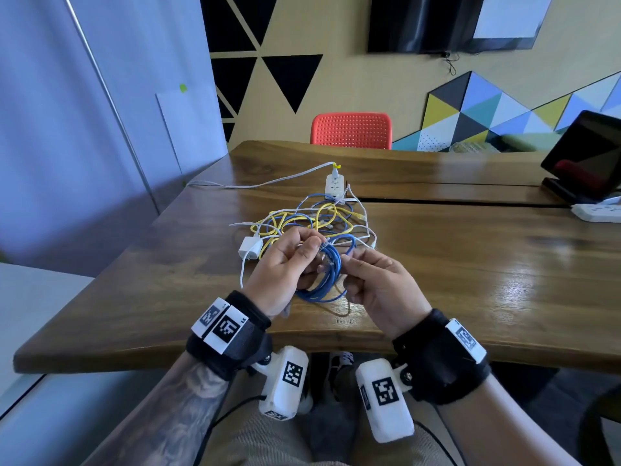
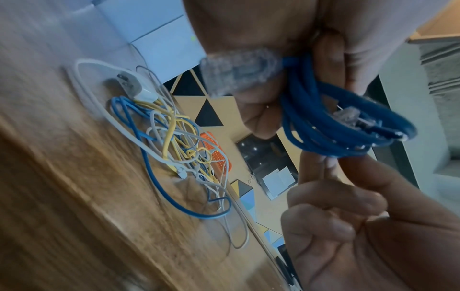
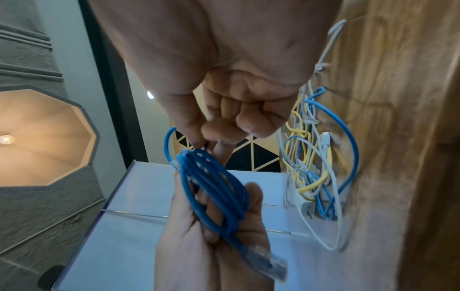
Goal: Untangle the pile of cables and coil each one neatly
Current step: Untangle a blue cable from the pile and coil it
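Observation:
A blue network cable, wound into a coil (image 1: 327,277), hangs between both hands just above the table's near edge. My left hand (image 1: 311,245) grips one side of the coil, fingers curled round the strands, and one clear plug (image 2: 239,72) sticks out past its thumb. My right hand (image 1: 349,264) pinches the opposite side of the coil (image 3: 214,183) between thumb and fingertips. Behind the hands lies the tangled pile (image 1: 312,220) of yellow, blue and white cables, with a white charger plug (image 1: 250,247) at its left edge.
A white power strip (image 1: 335,185) sits behind the pile, its cord running off to the left. On the wooden table (image 1: 470,264), at the far right, stand a tablet on a stand (image 1: 584,153) and a second power strip (image 1: 598,211). An orange chair (image 1: 351,129) faces the far side.

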The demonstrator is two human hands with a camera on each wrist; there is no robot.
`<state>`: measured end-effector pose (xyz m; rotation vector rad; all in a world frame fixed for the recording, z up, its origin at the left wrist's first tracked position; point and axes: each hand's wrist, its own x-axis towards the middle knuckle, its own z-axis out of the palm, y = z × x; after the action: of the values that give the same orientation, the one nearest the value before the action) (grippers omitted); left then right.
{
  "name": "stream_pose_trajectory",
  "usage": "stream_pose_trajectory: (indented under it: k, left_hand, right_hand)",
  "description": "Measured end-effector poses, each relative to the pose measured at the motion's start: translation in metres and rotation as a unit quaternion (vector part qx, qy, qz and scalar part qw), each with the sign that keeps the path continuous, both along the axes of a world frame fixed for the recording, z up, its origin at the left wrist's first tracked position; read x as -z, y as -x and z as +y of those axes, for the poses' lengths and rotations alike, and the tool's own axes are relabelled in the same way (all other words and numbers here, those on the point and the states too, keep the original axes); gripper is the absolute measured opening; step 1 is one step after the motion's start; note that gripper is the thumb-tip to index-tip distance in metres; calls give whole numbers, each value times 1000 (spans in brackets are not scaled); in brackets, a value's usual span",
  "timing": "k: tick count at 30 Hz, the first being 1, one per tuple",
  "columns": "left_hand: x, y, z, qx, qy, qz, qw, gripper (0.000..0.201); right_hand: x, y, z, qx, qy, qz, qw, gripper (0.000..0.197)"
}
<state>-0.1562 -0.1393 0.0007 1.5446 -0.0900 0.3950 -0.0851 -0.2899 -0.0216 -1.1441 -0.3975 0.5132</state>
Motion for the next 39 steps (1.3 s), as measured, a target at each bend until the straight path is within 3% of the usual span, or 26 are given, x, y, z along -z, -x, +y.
stream_pose_trajectory:
  k: [5, 9, 13, 18, 22, 26, 29, 31, 35, 39]
  left_hand:
    - [11, -2, 7, -55, -88, -2, 995, 21]
    - [17, -5, 2, -80, -76, -11, 994, 16]
    - [17, -4, -5, -58, -8, -22, 998, 14]
    - [15, -1, -11, -88, 23, -31, 995, 13]
    - [11, -2, -9, -84, 87, -19, 992, 16]
    - [7, 0, -6, -56, 100, -38, 993, 21]
    - [3, 3, -3, -27, 56, -33, 998, 16]
    - [-1, 7, -1, 2, 12, -27, 1000, 16]
    - [-3, 11, -1, 31, -31, -20, 999, 27]
    - [0, 7, 1, 29, 19, -8, 999, 16]
  right_hand:
    - [2, 3, 1, -31, 33, 65, 997, 14]
    - [4, 11, 4, -108, 49, 69, 991, 32]
    - [6, 15, 2, -166, 22, -51, 985, 47]
    - [10, 17, 10, 22, 97, -192, 976, 44]
    - [6, 24, 9, 145, 58, -243, 957, 43]
    - [-5, 24, 8, 109, 14, -259, 960, 45]
    - [-10, 17, 3, 15, -2, -183, 983, 47]
    - [-11, 12, 2, -6, 5, -173, 985, 36]
    - [-10, 7, 3, 32, 35, -241, 969, 42]
    - [-17, 11, -1, 36, 70, -302, 950, 37]
